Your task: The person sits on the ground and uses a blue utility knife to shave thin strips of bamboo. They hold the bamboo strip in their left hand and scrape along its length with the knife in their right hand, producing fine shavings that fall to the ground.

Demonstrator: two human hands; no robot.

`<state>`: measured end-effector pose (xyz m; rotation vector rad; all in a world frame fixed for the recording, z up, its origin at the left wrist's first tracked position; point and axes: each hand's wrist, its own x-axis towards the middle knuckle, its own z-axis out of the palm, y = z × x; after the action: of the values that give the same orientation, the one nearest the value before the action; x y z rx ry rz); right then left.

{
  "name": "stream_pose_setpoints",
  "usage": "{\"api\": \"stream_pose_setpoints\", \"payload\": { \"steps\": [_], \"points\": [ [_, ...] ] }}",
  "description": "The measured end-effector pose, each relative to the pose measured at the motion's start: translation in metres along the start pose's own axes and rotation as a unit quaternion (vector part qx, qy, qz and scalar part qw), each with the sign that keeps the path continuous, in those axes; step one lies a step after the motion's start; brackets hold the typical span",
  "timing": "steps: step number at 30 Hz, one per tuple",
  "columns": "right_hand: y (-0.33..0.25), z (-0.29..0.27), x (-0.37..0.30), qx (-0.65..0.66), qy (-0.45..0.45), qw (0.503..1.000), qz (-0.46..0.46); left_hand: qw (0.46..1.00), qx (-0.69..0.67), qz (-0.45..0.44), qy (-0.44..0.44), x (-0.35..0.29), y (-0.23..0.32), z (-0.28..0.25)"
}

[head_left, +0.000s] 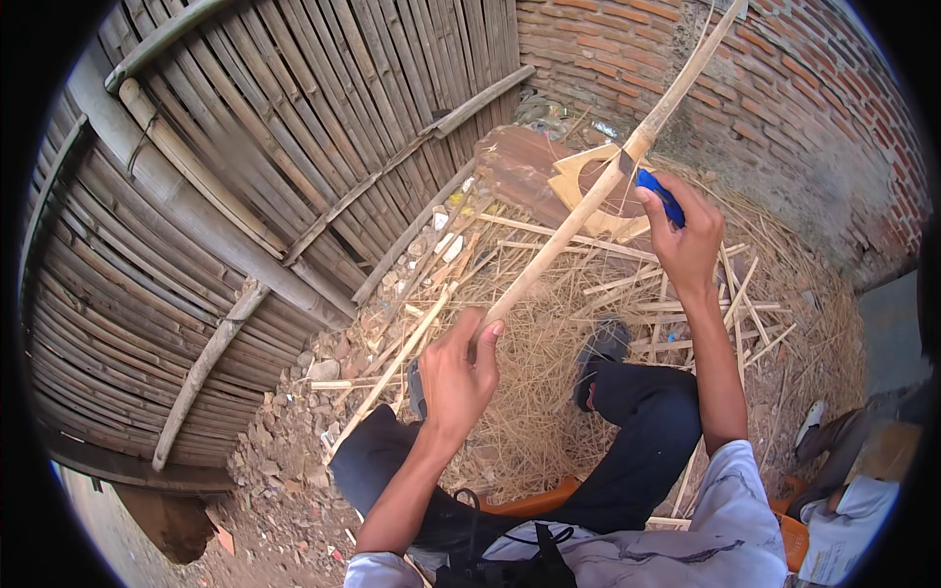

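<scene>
A long, pale bamboo pole [564,235] slants from lower left to upper right in front of me. My left hand [456,377] is wrapped round its lower end. In my right hand [689,230] is a knife with a blue handle [663,196], its short dark blade resting against the pole just below a node. Thin strands curl away from the pole around the blade. Behind it, a pale cut board with a round opening [573,186] lies on a brown wooden slab [520,176].
Loose shavings [529,392] and split bamboo strips [667,314] cover the ground around my feet. A bamboo slat wall [245,147] rises at left, a brick wall [784,127] at the far right. Rubble [284,441] lies at lower left. Another person [843,470] is at the right edge.
</scene>
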<state>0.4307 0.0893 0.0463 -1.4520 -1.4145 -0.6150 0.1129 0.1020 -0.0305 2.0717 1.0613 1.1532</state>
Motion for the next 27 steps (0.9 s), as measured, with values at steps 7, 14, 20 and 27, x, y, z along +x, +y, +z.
{"api": "stream_pose_setpoints", "payload": {
  "steps": [7,14,20,27],
  "points": [
    [0.002,-0.003,0.002,0.004,0.014,1.000,-0.006,0.838,-0.384,-0.283,-0.265,0.010,0.006,-0.022],
    [0.003,-0.002,0.001,0.000,0.004,1.000,-0.010,0.879,-0.340,-0.250,-0.223,-0.005,0.002,-0.009],
    [0.003,0.000,-0.001,0.003,-0.018,0.999,0.027,0.996,0.081,0.001,0.026,0.007,0.015,-0.017],
    [0.005,0.002,-0.002,0.027,-0.007,0.999,0.026,0.696,-0.489,-0.375,-0.369,0.008,0.011,-0.035]
  ]
}}
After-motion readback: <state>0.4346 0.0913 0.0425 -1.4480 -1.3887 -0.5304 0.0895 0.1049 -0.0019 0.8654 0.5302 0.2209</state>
